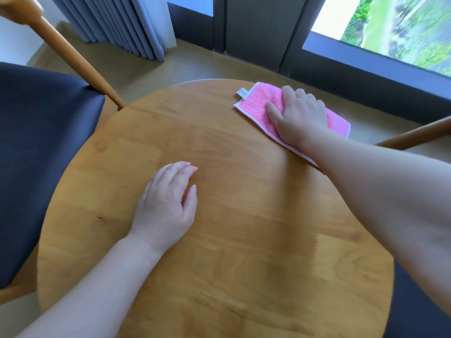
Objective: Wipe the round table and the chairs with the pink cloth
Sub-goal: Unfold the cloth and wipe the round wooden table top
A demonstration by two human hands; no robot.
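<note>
Here the right hand point(299, 115) presses flat, fingers spread, on the pink cloth point(258, 106) at the table's point(231, 240) 1 o'clock; the left hand point(168, 206) rests palm-down, fingers relaxed, near 9 o'clock.

Your cloth point(258, 103) is bright pink with a white border and a small white tag, set against a table point(219, 240) of warm honey-brown wood streaked with darker grain and a few small dark knots. To your left, a chair point(44, 152) pairs a dark navy seat with a light orange-brown wooden frame. A curtain point(117, 23) hangs in pale blue-grey pleats. The window frame point(256, 28) is dark grey, the floor point(185, 67) is tan, and beyond the glass the view is green.
</note>
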